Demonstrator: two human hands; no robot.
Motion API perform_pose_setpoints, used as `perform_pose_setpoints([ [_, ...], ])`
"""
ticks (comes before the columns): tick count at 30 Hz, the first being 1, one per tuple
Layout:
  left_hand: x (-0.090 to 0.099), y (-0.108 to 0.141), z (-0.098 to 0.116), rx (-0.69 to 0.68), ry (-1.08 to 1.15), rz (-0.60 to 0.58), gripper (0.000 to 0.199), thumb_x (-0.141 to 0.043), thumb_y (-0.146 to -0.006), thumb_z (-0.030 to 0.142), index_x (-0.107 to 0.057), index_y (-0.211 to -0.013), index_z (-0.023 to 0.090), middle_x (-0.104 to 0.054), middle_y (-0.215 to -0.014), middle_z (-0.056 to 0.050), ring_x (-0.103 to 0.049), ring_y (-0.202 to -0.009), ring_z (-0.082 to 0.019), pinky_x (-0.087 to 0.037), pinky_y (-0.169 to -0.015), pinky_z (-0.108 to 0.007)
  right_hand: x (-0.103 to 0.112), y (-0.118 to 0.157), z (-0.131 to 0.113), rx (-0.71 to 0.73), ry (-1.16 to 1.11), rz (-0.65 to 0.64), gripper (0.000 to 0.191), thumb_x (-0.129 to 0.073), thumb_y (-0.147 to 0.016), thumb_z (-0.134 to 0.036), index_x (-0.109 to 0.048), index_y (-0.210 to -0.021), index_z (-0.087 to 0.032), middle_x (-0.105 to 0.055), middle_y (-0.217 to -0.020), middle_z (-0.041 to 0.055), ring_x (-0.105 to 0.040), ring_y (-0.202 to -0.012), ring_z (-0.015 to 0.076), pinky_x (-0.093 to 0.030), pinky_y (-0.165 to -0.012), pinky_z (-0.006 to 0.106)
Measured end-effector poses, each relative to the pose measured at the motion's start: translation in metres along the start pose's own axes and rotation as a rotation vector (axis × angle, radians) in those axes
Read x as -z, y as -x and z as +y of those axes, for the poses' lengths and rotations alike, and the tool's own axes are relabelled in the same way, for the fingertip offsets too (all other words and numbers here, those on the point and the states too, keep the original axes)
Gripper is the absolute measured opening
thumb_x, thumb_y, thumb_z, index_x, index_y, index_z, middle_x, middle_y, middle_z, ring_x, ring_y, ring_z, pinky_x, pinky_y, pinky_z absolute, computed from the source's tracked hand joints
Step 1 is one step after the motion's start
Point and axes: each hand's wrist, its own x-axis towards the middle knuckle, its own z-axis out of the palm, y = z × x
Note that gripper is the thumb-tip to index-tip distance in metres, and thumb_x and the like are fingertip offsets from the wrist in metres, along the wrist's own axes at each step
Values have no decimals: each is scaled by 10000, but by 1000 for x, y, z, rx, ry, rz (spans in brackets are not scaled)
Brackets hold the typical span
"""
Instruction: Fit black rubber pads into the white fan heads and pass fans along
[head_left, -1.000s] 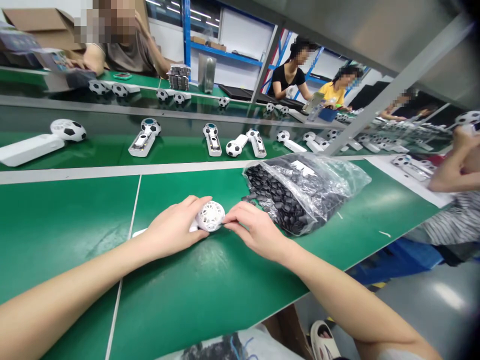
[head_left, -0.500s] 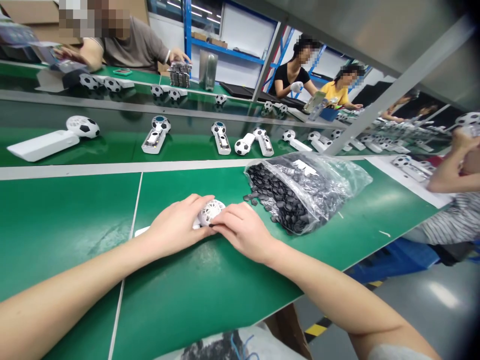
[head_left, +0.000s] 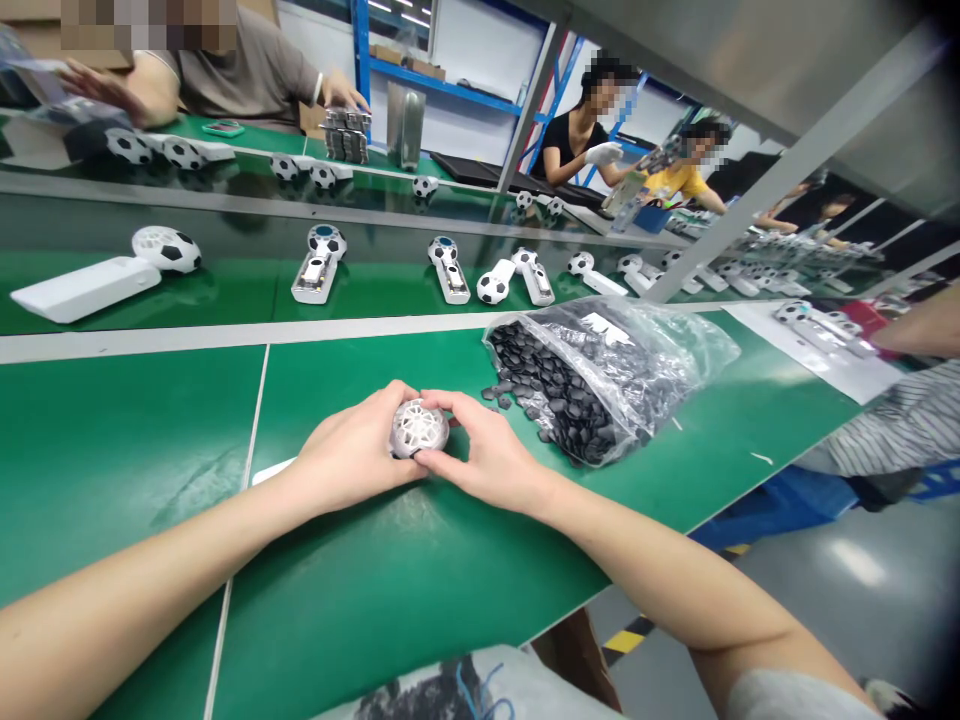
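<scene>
A white handheld fan (head_left: 420, 427) with a round, football-like head lies low over the green bench, its open lattice facing up. My left hand (head_left: 352, 442) is closed around the left side of that head and covers most of the handle; only the white handle end (head_left: 271, 470) shows beyond the wrist. On the opposite side, my right hand (head_left: 491, 450) grips the head between thumb at the front and fingers at the back. A dark spot shows at the head's lower edge near the thumb. Right of my hands lies a clear plastic bag (head_left: 637, 370) spilling small black pentagon-shaped pieces (head_left: 559, 395).
Behind the bench runs a green conveyor (head_left: 382, 285) carrying similar white fans (head_left: 319, 262) with black-patched heads. Several co-workers sit across the line, and another person's arm (head_left: 926, 325) is at far right. A slanted metal post (head_left: 780, 185) crosses the upper right.
My right fingers have moved from a pinch at the head's front right to a grip around its right side, exposing more lattice. The far-right person's arm has shifted.
</scene>
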Motion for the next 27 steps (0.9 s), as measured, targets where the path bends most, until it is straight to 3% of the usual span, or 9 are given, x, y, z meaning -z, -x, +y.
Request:
perform_pose_setpoints([
  [5, -1, -3, 1, 0, -4, -13, 438, -588, -663, 494, -439, -1004, 262, -618, -1009, 2, -606, -874, -241, -418, -620, -290, 1, -1, 4, 0, -37, -24, 423, -645, -765, -218, -468, -1147, -181, -567, -1179, 86, -532, -1085, 203, -445, -931, 376],
  [14, -5, -3, -11, -39, 24, 10, 455, -568, -698, 541, -459, -1067, 298, -619, -1057, 29, -597, -874, -224, -428, -675, -292, -13, 5, 8, -13, -67, 63, 440, -623, -791, -244, -438, -1186, -193, -524, -1195, 106, -491, -1099, 223, -483, -844, 375],
  [18, -10, 1, -5, -71, -87, 49, 506, -589, -684, 482, -450, -1129, 285, -610, -1118, -6, -598, -941, -262, -450, -705, -323, 10, -4, 24, -75, -78, 9, 235, -586, -826, -280, -558, -1041, -188, -592, -1037, 60, -564, -957, 181, -499, -740, 312],
  [20, -13, 2, -5, -99, -153, 47, 555, -612, -665, 419, -436, -1171, 274, -592, -1173, -25, -595, -968, -289, -459, -728, -353, 27, -9, 40, -154, 92, 61, 119, -576, -836, -262, -618, -917, -185, -590, -940, 47, -565, -921, 177, -477, -773, 324],
  [23, -16, 0, -9, -135, -179, 27, 546, -578, -679, 338, -427, -1200, 279, -580, -1211, -22, -596, -980, -292, -467, -750, -368, 46, -12, 65, -280, 399, 72, 66, -628, -792, -207, -656, -846, -183, -568, -882, 54, -534, -922, 200, -429, -834, 365],
  [27, -11, -5, -20, -218, -213, 65, 555, -485, -703, 210, -423, -1246, 304, -557, -1251, -5, -562, -1035, -270, -438, -816, -380, 53, -11, 76, -309, 422, 18, 54, -667, -750, -178, -647, -799, -180, -573, -834, 39, -536, -827, 176, -434, -758, 324],
])
